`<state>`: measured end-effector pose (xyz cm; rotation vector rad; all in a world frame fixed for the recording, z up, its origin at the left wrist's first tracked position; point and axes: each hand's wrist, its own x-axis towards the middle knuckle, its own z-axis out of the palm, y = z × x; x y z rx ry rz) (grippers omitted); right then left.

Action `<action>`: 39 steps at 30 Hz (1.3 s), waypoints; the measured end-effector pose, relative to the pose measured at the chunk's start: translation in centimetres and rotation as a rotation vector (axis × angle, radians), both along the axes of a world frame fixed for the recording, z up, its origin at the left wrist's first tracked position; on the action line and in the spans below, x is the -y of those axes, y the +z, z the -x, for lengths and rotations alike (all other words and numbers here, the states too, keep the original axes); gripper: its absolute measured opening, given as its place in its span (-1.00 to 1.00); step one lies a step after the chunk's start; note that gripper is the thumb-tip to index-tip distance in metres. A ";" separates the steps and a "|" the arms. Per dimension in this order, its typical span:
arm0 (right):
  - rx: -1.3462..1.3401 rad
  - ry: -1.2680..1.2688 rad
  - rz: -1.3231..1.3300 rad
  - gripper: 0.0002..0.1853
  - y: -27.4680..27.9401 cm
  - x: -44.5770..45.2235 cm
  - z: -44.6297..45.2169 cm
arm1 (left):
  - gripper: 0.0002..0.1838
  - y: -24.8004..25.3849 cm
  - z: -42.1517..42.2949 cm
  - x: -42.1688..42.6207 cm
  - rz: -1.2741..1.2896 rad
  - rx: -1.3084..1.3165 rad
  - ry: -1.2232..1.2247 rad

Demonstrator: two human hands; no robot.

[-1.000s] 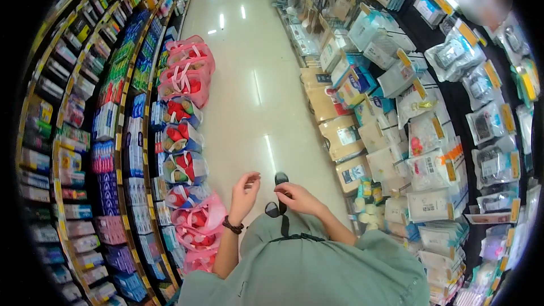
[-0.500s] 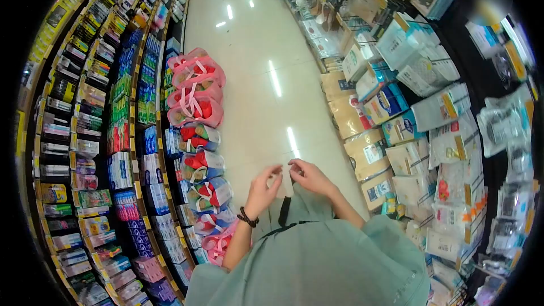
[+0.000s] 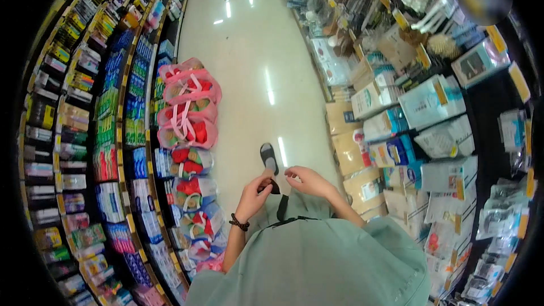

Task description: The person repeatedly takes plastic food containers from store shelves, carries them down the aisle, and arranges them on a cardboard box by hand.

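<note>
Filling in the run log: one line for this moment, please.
left hand: loosely curled, nothing visibly held | right hand: same, apart from left | bracelet: left wrist | pink bags: beside left-side shelves

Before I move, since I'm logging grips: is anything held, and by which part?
Nothing visible: left hand and right hand hover apart, fingers loosely curled.

A loose grey-green cloth garment (image 3: 317,255), with soft folds, fills the lower middle of the frame. A narrow black strap (image 3: 282,208) lies over its front at the centre, below the gap between the left fingers (image 3: 264,180) and the right fingers (image 3: 293,173). A dark open-backed shoe (image 3: 267,151), worn on a foot, is on the pale shiny floor (image 3: 243,102), in the middle of the frame. Another dark shoe (image 3: 275,187) shows just beside the left fingers, partly hidden.
</note>
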<state>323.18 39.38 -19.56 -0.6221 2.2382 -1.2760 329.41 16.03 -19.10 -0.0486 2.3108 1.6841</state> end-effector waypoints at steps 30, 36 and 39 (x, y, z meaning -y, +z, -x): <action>0.172 -0.163 0.125 -0.68 1.6 17.2 66.5 | -0.66 1.6 67.1 15.5 -0.179 0.086 -0.123; 0.337 -0.112 0.376 -0.70 4.4 20.5 82.9 | -0.66 5.2 81.5 20.4 -0.185 0.005 0.062; 0.335 -0.095 0.428 -0.71 4.8 22.3 89.5 | -0.69 5.6 87.3 22.3 -0.230 -0.046 0.227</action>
